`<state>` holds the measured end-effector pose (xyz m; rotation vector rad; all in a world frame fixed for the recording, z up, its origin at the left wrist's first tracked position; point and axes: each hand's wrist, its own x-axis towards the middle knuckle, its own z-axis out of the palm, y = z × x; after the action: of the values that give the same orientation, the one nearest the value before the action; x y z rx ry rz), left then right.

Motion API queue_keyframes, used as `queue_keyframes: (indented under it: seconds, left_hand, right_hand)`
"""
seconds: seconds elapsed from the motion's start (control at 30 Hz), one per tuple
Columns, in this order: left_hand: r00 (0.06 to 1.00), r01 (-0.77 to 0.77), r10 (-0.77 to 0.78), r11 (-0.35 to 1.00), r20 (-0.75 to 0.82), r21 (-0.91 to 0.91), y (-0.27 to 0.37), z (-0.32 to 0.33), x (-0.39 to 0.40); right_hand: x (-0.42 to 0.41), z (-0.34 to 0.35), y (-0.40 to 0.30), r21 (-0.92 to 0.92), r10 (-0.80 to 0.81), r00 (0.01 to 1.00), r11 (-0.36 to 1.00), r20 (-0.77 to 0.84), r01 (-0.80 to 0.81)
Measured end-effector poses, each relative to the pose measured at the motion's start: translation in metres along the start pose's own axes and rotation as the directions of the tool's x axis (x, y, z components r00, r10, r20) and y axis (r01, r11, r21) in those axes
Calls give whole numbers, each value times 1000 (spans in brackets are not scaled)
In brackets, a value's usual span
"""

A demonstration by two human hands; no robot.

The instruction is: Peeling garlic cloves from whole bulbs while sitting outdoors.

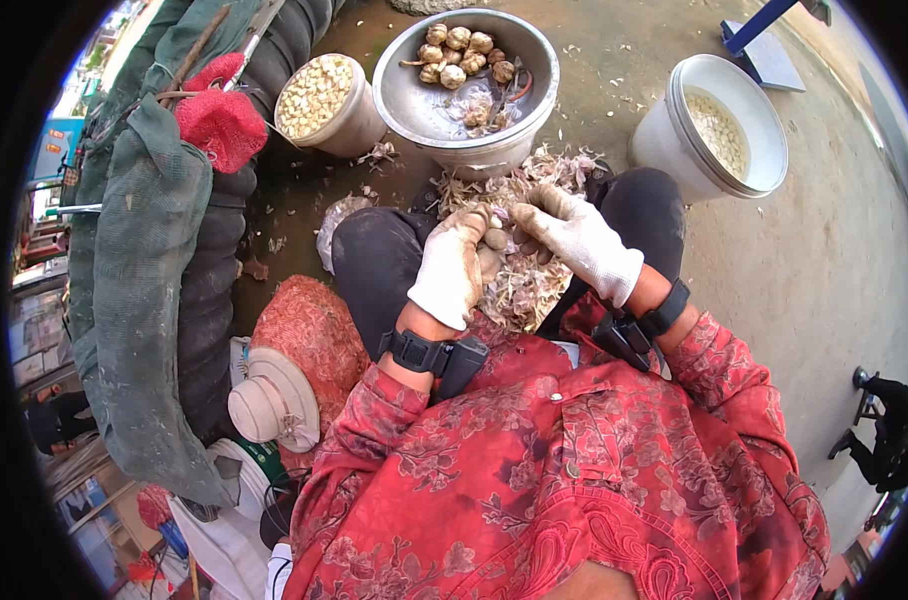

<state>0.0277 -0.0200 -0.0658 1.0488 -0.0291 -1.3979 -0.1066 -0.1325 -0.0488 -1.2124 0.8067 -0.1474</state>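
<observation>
My left hand [454, 262], in a soiled white knit glove, is closed on garlic, with pale cloves showing at its fingertips. Just to its right, my right hand [566, 232] in a like glove has its fingers bent near the garlic; what lies between them cannot be made out. Beneath both hands is a heap of garlic skins [525, 289] between my knees. Beyond them a metal basin [416, 116] holds whole garlic bulbs [458, 56], some skins and a tool with an orange-red handle, partly hidden.
A bucket of peeled cloves [315, 97] stands left of the basin. A white bucket [664, 135] with cloves in liquid stands at the right, near a blue-posted platform scale [765, 64]. A red mesh sack [304, 315] and a straw hat [274, 401] lie by my left side. A person [893, 427] is far right.
</observation>
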Motion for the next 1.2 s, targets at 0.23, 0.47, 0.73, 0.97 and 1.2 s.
queue_keyframes:
  seconds: [0.23, 0.47, 0.73, 0.97, 1.2]
  left_hand:
    - [997, -5, 13, 995, -75, 96, -3, -2, 4]
    - [997, -78, 79, 996, -25, 34, 7, 0, 1]
    - [985, -156, 161, 985, -55, 75, 0, 5, -3]
    - [987, -154, 156, 987, -31, 52, 4, 16, -20]
    - [969, -217, 226, 972, -103, 94, 0, 21, -27]
  right_hand:
    - [8, 11, -8, -159, 72, 997, 985, 14, -69]
    - [16, 9, 4, 100, 27, 997, 994, 74, -35]
    - [11, 12, 1, 40, 12, 997, 999, 73, -15]
    - [2, 17, 6, 270, 24, 985, 960, 172, -71]
    - [-4, 15, 13, 234, -38, 982, 972, 184, -6]
